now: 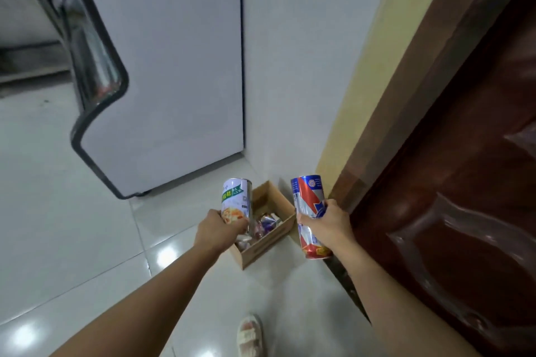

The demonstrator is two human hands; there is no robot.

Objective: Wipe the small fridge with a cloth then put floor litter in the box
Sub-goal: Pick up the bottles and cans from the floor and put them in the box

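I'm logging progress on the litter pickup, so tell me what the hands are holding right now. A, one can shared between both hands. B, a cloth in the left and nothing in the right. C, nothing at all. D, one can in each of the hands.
D: the left hand grips a white can and the right hand grips a red and blue can, both above the cardboard box.
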